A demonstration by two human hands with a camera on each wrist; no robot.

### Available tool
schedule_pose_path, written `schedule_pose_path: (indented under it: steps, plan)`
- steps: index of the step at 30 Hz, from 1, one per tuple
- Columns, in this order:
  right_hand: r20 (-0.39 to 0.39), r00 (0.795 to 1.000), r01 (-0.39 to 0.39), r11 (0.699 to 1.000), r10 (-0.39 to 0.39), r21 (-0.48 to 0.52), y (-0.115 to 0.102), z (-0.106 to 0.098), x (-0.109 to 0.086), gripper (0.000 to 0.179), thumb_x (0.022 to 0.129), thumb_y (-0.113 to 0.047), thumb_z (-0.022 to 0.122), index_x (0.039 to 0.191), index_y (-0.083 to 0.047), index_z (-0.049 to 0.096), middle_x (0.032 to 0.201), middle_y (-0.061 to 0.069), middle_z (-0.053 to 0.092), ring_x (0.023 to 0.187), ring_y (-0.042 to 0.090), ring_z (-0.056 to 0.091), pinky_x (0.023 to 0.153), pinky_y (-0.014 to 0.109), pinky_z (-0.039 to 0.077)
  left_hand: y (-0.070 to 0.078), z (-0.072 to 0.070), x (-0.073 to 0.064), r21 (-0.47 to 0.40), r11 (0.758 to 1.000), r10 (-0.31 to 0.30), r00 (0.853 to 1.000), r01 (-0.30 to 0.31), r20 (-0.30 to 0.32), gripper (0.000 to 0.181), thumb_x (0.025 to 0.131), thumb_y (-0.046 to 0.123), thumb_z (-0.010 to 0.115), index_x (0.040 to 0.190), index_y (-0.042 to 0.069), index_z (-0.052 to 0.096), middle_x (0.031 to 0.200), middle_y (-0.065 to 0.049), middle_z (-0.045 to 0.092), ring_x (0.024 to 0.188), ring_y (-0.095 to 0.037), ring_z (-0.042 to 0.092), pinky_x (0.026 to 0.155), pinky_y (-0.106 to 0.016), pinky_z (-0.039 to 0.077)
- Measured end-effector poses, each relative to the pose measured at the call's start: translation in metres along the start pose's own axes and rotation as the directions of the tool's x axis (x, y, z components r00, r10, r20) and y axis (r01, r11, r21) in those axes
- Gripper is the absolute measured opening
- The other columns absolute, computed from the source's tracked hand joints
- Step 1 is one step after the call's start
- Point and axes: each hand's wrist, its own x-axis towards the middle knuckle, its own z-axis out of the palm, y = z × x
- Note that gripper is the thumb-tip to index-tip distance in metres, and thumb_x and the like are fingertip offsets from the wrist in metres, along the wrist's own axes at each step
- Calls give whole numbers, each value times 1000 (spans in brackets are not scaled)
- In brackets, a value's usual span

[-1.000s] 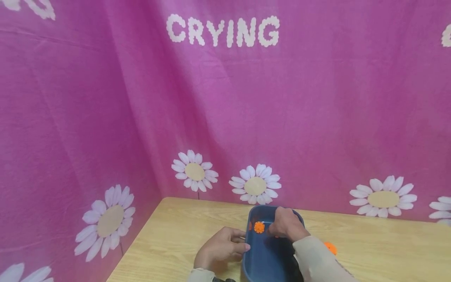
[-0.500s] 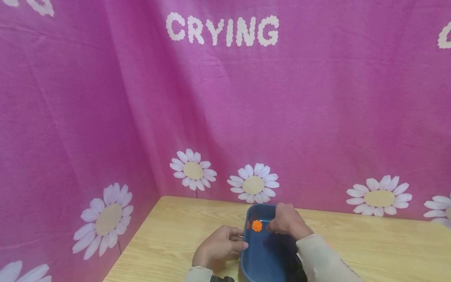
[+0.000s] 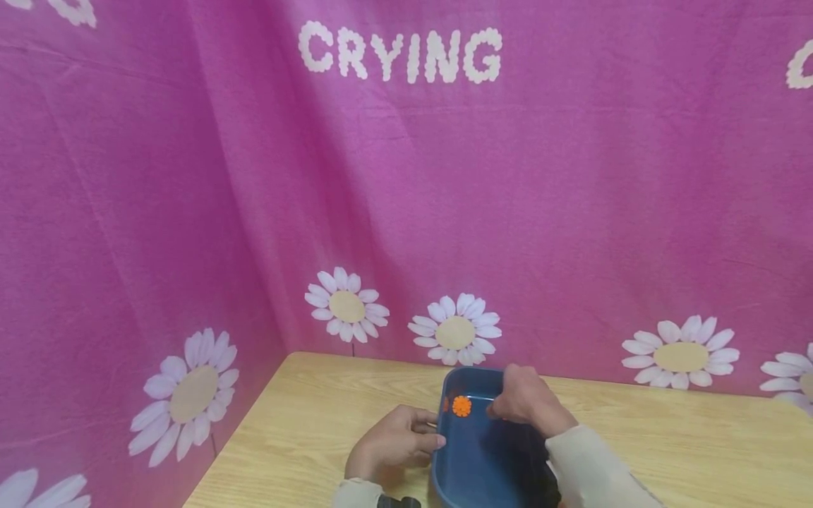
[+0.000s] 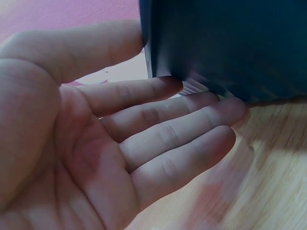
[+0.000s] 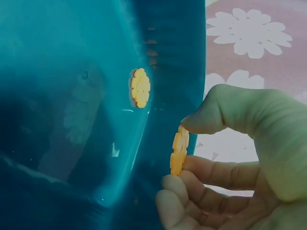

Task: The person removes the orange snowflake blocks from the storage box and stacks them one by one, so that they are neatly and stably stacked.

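A deep blue rectangular tray [image 3: 466,466] stands on the table. One orange flower-shaped disc [image 3: 461,406] lies inside near its far left corner, also seen in the right wrist view. My right hand [image 3: 524,398] is over the tray's far right part. Between thumb and fingers it pinches a second orange flower-shaped disc [image 5: 179,151], held on edge beside the tray's inner wall. My left hand [image 3: 400,441] is at the tray's left side, fingers extended. In the left wrist view its thumb touches the outer wall and the fingertips lie by the lower edge.
The wooden table [image 3: 305,416] extends to both sides of the tray. Behind and to the left hangs a pink cloth [image 3: 571,212] printed with white daisies and letters, close to the tray's far end.
My right hand has shifted slightly to the right over the tray. An orange disc on the table right of the tray, seen earlier, is now out of sight by the sleeve. The left hand stays put.
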Motion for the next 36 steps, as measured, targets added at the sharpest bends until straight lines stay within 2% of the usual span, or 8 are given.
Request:
schedule_pose_path:
  steps: [2,8,13,19,24,31,36]
  plan:
    - [-1,1000,2,1000,-2,-1,0,-2,-1,39,71,-13,89,92,9,65,69,9,60,57,21,59,59,40,61,1,0,0,3,1000,-2,1000,2,4,37,90,4,72,126,-2,66,104,-12,73,91,-27,71,83,-47,59]
    - [-8,1000,3,1000,-3,-2,0,-9,-5,34,71,-12,89,87,7,66,68,9,60,56,20,59,55,35,58,1,0,-1,8,1000,3,1000,-3,3,37,90,4,72,126,-3,65,104,-12,73,91,-27,71,84,-47,58]
    - [-13,1000,-6,1000,6,6,3,-13,-9,35,71,-12,90,89,7,66,71,9,62,58,20,59,60,40,61,-2,1,0,10,1000,17,1000,-17,1,36,90,4,71,125,-3,66,104,-13,73,92,-28,71,84,-47,58]
    - [-19,1000,-5,1000,5,-8,11,-23,-11,32,71,-13,88,84,5,65,65,8,57,56,19,55,52,33,53,-1,1,1,13,1000,8,1000,-8,4,38,91,5,71,127,-3,64,104,-13,73,91,-28,71,83,-47,59]
    - [-16,1000,-7,1000,7,-3,15,-29,-13,32,72,-13,88,86,6,67,66,8,60,58,21,59,56,36,58,1,1,2,14,1000,16,1000,-16,2,37,91,4,71,126,-3,65,105,-13,73,93,-28,71,82,-47,59]
    - [-24,1000,7,1000,-7,1,21,-32,-16,30,72,-11,88,91,5,71,70,8,61,58,21,57,49,30,51,0,-1,2,22,1000,21,1000,-21,4,38,90,5,72,127,-4,64,105,-12,73,93,-27,71,82,-46,59]
    - [-30,1000,-4,1000,4,0,31,-33,-19,22,71,-10,87,81,1,71,59,5,53,54,19,52,46,26,44,0,0,1,33,999,0,1000,0,1,41,90,7,73,129,-3,63,106,-11,72,92,-26,71,84,-47,59]
